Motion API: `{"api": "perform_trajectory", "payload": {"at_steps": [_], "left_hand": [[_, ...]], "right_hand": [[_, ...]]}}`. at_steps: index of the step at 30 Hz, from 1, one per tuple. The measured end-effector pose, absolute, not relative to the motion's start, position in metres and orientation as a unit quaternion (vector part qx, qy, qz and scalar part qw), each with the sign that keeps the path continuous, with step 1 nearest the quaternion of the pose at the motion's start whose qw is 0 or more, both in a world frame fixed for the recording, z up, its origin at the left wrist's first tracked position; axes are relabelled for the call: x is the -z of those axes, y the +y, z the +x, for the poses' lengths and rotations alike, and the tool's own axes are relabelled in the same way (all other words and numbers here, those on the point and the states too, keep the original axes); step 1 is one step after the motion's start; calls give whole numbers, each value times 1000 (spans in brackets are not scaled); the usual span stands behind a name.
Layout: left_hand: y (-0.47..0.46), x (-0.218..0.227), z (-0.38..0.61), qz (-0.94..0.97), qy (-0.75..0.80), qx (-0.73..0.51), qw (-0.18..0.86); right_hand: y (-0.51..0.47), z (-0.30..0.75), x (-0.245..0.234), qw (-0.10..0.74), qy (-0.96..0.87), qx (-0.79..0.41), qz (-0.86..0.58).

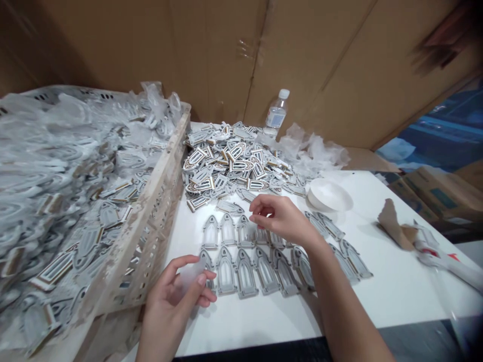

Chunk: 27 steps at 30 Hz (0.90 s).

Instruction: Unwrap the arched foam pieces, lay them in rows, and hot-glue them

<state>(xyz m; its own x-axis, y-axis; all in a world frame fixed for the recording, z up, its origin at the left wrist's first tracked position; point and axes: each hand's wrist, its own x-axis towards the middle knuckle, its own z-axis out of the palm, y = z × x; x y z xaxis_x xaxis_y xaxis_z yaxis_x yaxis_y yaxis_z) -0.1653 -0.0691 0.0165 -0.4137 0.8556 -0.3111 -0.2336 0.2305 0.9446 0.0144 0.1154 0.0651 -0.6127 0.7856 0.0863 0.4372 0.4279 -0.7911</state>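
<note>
My left hand (169, 299), low on the left of the white table (234, 324), holds a frosted translucent piece of plastic (189, 275) between thumb and fingers. My right hand (283, 218) hovers over the upper of two rows of grey arched window-shaped pieces. Its thumb and fingers are pinched together, and whatever may be in them is too small to make out. In the lower row, one arched piece (246, 274) lies flat near the middle. Behind the rows rises a loose heap of similar arched pieces (237, 165), some edged in brown.
A plastic crate (151, 201) full of arched pieces and film stands left. At the back are a water bottle (276, 114) and crumpled plastic film (313, 151). A white bowl (330, 195), torn cardboard (394, 226) and a white-and-red tool (433, 254) lie right. Cardboard (211, 55) walls the back.
</note>
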Motion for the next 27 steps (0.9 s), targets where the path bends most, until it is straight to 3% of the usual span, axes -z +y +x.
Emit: {"api": "perform_trajectory", "payload": {"at_steps": [11, 27], "left_hand": [[-70, -5, -170, 279, 625, -556, 472], [-73, -3, -173, 276, 625, -561, 468]], "right_hand": [[122, 12, -55, 158, -835, -382, -363], [123, 5, -48, 147, -849, -358, -360]]}}
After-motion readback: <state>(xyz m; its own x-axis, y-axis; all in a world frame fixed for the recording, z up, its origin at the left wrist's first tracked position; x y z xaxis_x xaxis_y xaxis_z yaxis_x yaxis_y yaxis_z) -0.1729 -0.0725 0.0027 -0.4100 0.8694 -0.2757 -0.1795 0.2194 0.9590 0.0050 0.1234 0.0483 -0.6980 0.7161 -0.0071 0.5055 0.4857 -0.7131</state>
